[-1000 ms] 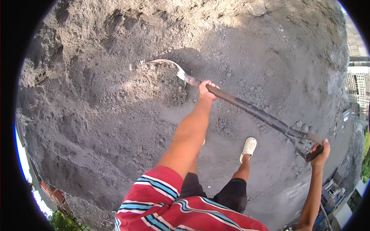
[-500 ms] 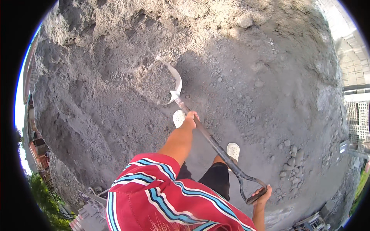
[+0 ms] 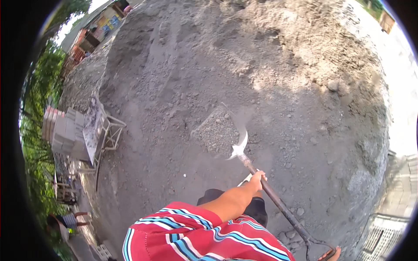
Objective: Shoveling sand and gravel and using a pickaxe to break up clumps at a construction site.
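Note:
My left hand (image 3: 257,179) grips the dark shaft of a shovel (image 3: 278,204) just behind the blade. The metal blade (image 3: 220,130) is lifted off the ground and heaped with grey gravelly sand. My right hand (image 3: 331,254) holds the D-shaped grip at the shaft's end, at the bottom edge of the view, only partly visible. A large grey sand and gravel pile (image 3: 244,65) fills the ground ahead. My red striped sleeve (image 3: 196,237) covers the lower middle.
A tilted sieve frame on metal legs (image 3: 98,130) stands at the left, with stacked grey blocks (image 3: 61,130) beside it. A person (image 3: 65,222) bends at the lower left. Trees and a building line the far left. Loose stones (image 3: 291,235) lie near my feet.
I have turned to the left with the loaded shovel lifted clear of the pile; the sieve frame and blocks have come into view, and my feet are now hidden.

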`<state>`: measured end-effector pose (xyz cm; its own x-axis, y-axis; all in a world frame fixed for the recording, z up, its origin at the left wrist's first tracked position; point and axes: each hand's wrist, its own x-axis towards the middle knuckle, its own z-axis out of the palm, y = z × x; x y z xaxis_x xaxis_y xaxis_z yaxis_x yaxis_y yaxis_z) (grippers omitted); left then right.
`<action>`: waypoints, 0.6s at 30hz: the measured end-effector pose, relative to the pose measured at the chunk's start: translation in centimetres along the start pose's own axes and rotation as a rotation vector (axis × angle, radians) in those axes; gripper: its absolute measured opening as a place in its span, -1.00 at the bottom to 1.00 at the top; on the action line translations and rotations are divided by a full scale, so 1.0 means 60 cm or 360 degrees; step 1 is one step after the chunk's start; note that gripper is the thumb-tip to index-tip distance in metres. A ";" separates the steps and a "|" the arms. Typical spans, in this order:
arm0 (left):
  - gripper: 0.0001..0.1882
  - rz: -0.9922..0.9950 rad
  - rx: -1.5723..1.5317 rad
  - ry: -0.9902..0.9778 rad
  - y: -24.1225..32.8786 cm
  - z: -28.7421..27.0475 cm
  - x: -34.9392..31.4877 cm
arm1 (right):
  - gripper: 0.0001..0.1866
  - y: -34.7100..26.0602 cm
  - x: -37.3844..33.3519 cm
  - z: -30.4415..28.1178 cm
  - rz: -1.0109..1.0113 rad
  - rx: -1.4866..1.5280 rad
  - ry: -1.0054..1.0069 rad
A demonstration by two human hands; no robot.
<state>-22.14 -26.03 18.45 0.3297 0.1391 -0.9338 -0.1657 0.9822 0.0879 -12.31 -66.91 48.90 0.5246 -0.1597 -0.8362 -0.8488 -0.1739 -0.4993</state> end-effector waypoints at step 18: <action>-0.93 0.1160 -0.1531 0.1255 -0.116 -1.119 -0.727 | -0.74 0.472 -0.347 0.316 -0.0454 -0.1477 -0.2413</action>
<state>-97.74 -47.40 35.27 -0.6373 0.1470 -0.7564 -0.7257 0.2157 0.6533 -48.53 -50.08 47.87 -0.3299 0.8127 -0.4803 -0.1630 -0.5502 -0.8190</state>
